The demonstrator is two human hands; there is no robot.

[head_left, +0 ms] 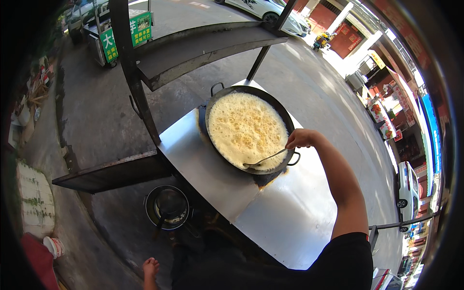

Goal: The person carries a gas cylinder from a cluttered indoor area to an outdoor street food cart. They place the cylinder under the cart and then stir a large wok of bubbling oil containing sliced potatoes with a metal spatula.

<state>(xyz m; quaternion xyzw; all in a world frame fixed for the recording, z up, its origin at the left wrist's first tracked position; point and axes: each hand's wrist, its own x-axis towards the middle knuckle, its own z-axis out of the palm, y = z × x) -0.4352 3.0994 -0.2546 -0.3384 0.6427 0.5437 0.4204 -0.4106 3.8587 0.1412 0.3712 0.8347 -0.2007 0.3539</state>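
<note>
My right hand (300, 139) grips the handle of a metal cooking utensil (271, 156) above the near right rim of a large black wok (288, 117). The utensil's head dips into pale, foaming oil (248, 127) at the near side, so its exact shape is hidden. Yellowish pieces show through the bubbles. The wok has two loop handles and is set in a shiny metal worktop (214, 181) with scorched edges around it. Down by my side, well apart from the wok, my left hand (151, 267) is loosely curled with nothing visible in it.
A dark metal shelf (203, 50) on posts rises behind the wok. Below the worktop's left edge stands a pot (148, 210) with a dark ladle or pan inside. A lower dark panel (108, 174) juts left. Beyond are a green-signed cart (127, 34) and parked cars.
</note>
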